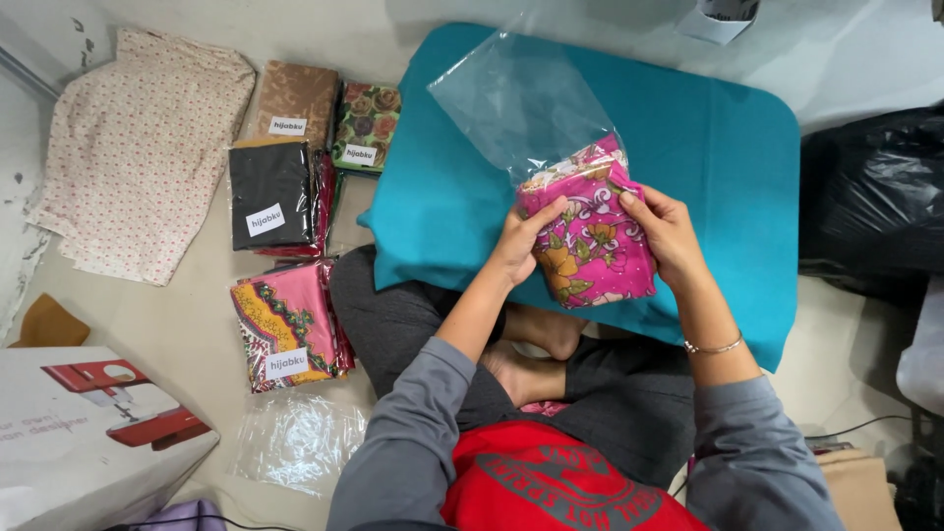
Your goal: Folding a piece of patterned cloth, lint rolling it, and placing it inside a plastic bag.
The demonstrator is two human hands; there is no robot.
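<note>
— Head view first: what lies biggest?
— Teal table (708, 167); at its near edge, both hands grip a folded pink floral cloth (590, 241), half inside a clear plastic bag (521, 108).
— The grips?
— Left hand (519, 241) and right hand (669, 231) each clench a side.
— Left of that table?
— Packaged cloths (285, 324) on the floor.

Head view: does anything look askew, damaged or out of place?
Nothing stands out. Both hands, left hand and right hand, hold a folded pink floral cloth partway inside a clear plastic bag over the teal table.
</note>
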